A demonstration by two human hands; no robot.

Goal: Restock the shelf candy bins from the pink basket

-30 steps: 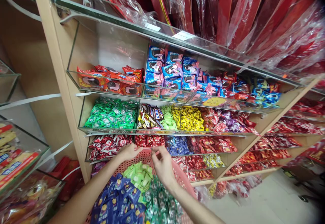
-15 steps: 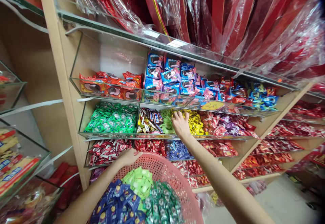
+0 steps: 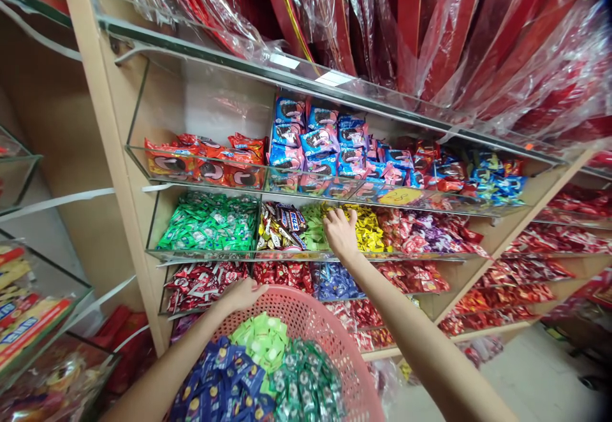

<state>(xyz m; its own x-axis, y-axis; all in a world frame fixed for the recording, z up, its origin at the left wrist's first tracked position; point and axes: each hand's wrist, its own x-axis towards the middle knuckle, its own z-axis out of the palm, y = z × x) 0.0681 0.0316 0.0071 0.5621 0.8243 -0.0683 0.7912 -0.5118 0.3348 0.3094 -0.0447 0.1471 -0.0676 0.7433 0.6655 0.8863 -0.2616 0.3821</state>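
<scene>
My left hand (image 3: 243,294) is closed over the far rim of a pink perforated plastic basket (image 3: 335,326). Inside the basket lie light green wrapped sweets (image 3: 262,339), dark blue wrapped sweets (image 3: 220,380) and dark green wrapped sweets (image 3: 308,377). Reaching into the middle shelf bin, my right hand (image 3: 342,234) has its fingers curled down between pale green wrapped sweets (image 3: 313,231) and yellow wrapped sweets (image 3: 368,231). Its fingertips are hidden, so what they hold does not show.
Brown snack bars (image 3: 289,219) and green sweets (image 3: 210,224) fill bins to the left. Above, a glass shelf (image 3: 229,78) and a glass-fronted row of blue cookie packs (image 3: 320,141) overhang the bins. A wooden upright (image 3: 108,148) stands at the left.
The view has shifted very slightly. Both hands stay in nearly the same places, the left on the basket rim and the right in the sweets bin.
</scene>
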